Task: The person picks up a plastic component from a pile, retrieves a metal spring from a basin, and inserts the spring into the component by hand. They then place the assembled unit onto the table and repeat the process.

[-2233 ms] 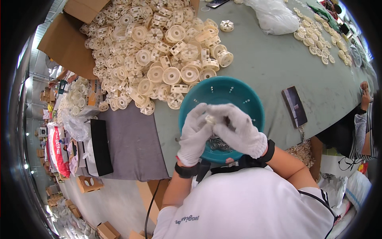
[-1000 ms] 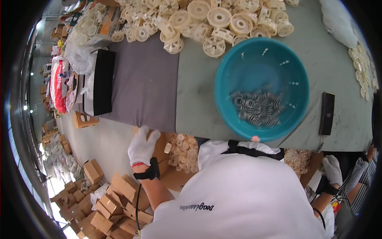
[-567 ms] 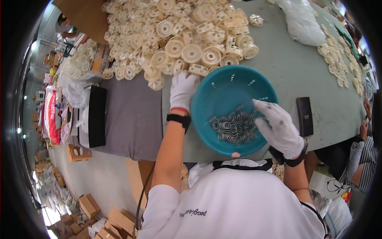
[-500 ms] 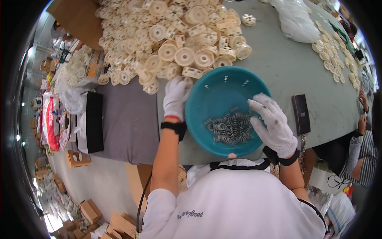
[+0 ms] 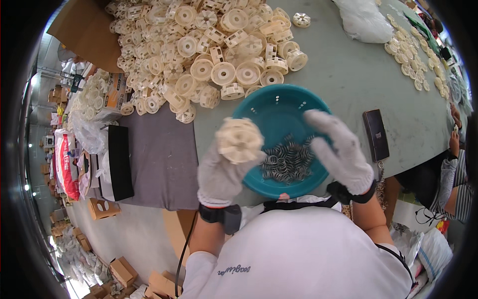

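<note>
My left hand (image 5: 220, 174), in a white glove, is raised at the left rim of the basin and grips a cream plastic spoked wheel (image 5: 239, 141), slightly blurred. My gloved right hand (image 5: 342, 152) hovers over the right side of the basin, thumb and fingers apart, with nothing visible between them. The round teal basin (image 5: 271, 102) holds a heap of small metal coil springs (image 5: 288, 162) toward its near side. Just beyond it lies a large pile of similar cream wheels (image 5: 199, 70).
A dark phone-like case (image 5: 376, 134) lies right of the basin. Flat cream discs (image 5: 408, 60) and a clear plastic bag (image 5: 366, 20) are at the far right. Another person's hand (image 5: 454, 142) shows at the right edge. A black-fronted box (image 5: 119, 162) stands left.
My left hand has come back from the pile toward me and now holds a wheel. My right hand has shifted slightly, still spread over the basin.
</note>
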Action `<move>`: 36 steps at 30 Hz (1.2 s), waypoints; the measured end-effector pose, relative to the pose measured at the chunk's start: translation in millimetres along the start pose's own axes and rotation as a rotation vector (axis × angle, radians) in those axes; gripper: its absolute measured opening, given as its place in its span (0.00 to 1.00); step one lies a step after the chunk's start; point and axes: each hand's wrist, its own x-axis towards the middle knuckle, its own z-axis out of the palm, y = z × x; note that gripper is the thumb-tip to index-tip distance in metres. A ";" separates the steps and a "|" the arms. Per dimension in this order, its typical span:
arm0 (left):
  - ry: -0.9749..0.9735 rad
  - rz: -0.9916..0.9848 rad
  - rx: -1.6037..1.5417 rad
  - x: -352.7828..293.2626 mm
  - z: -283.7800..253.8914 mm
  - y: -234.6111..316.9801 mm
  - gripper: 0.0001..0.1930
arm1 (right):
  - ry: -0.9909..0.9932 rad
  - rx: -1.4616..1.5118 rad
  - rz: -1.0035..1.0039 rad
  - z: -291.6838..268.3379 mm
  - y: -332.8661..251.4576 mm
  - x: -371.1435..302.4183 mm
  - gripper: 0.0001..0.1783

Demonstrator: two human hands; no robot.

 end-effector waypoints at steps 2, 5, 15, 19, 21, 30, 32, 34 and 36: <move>-0.071 -0.052 -0.135 3.7 6.8 -20.4 0.28 | -0.222 0.065 -0.006 11.8 -16.8 13.5 0.24; -0.052 -0.041 0.182 8.7 5.8 -39.9 0.29 | -0.211 0.043 -0.107 30.8 -5.9 11.4 0.25; -0.092 0.363 1.144 0.0 15.8 -48.1 0.38 | -0.334 0.124 0.145 24.3 -15.0 10.1 0.12; -0.095 0.313 0.995 1.0 1.9 -52.1 0.37 | -0.021 0.163 0.216 31.6 -4.3 -2.2 0.08; -0.093 0.130 0.972 -2.5 9.4 -55.7 0.33 | 0.166 0.043 0.081 46.4 13.6 -7.4 0.08; 0.021 -0.045 0.466 -0.9 16.8 -45.4 0.30 | 0.502 -0.293 0.068 -87.7 33.9 -85.3 0.07; -0.010 -0.088 0.463 7.4 9.8 -44.5 0.30 | 0.512 -0.477 0.232 -131.7 40.0 -138.8 0.06; -0.014 -0.108 0.468 11.5 5.7 -45.2 0.30 | 0.491 -0.639 0.502 -162.4 44.4 -191.6 0.07; 0.010 -0.117 0.547 9.6 6.3 -45.1 0.29 | 0.287 -0.765 0.829 -184.2 45.5 -223.7 0.14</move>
